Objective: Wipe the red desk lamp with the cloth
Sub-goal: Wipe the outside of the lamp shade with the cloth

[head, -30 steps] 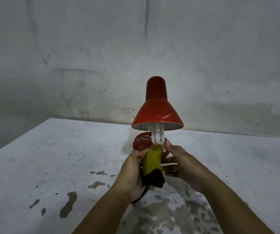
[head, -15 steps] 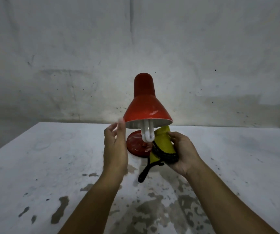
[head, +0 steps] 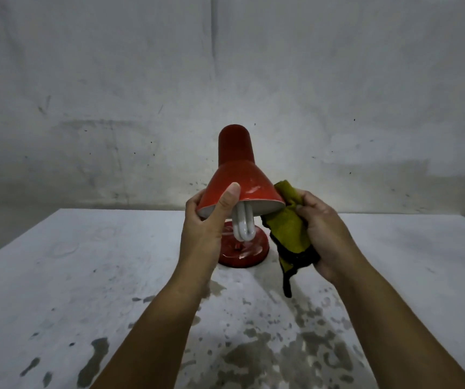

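Note:
A red desk lamp (head: 236,164) stands on a round red base (head: 249,252) in the middle of the table, its cone shade tilted toward me with a white coiled bulb (head: 243,224) hanging out. My left hand (head: 207,223) grips the shade's left rim, thumb on the outside and fingers behind it. My right hand (head: 322,230) holds a bunched yellow cloth (head: 288,220) with a dark edge, its top pressed against the shade's right rim. A dark strip of the cloth dangles below my right hand.
The white table (head: 85,276) is worn, with dark patches where paint has flaked off near me. A stained grey wall (head: 225,66) rises right behind the table's far edge.
My left hand went from open beside the shade to gripping its left rim. My right hand lifted the cloth from below the shade up to its right rim. The shade now tilts toward me.

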